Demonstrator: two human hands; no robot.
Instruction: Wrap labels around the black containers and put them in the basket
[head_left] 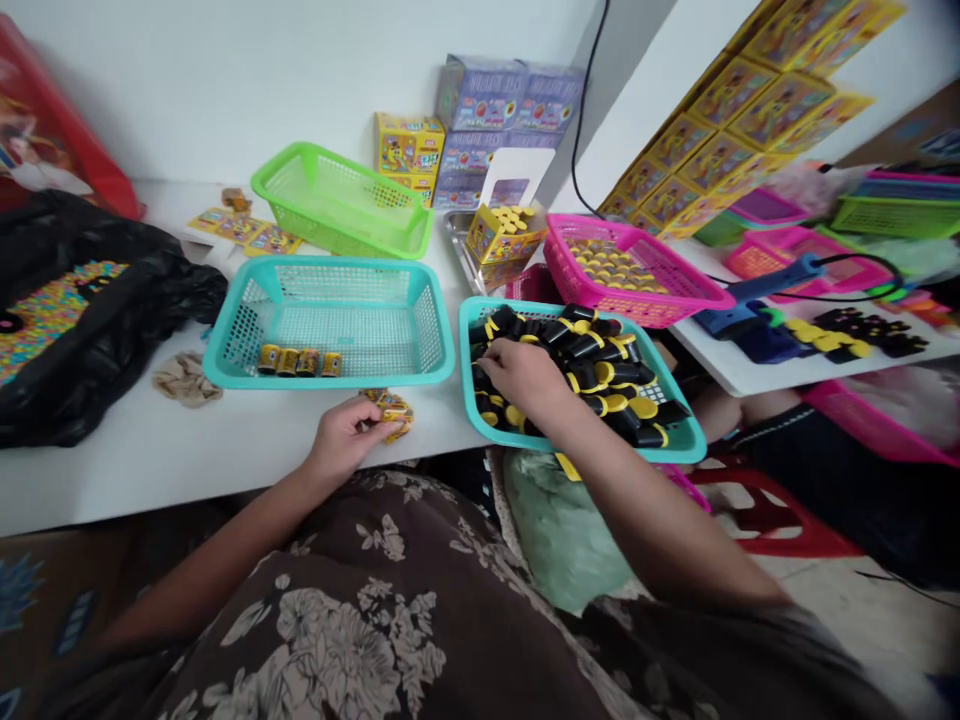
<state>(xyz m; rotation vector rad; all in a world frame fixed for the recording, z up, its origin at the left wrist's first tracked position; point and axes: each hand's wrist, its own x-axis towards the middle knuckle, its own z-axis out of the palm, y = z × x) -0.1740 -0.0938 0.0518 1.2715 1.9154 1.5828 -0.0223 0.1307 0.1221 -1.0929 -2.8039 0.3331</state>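
My left hand (349, 438) pinches a small bunch of yellow printed wrapper sleeves (391, 412) just above the table's front edge. Over the left side of a teal basket (694, 448), my right hand (525, 372) reaches down with curled fingers. Black bottles with yellow caps (589, 345) fill that basket in a loose heap. What the right fingertips grip, if anything, is hidden. A second teal basket (352, 262) stands beyond my left hand; several wrapped yellow bottles (298, 361) lie in a row along its near side.
A green basket (337, 190) and stacked purple and yellow boxes (480, 120) stand at the wall. To the right are a pink basket (637, 262) of capped pieces and a blue heat tool (772, 285). A black bag (112, 330) of colourful beads and a crumpled cloth (187, 380) lie left.
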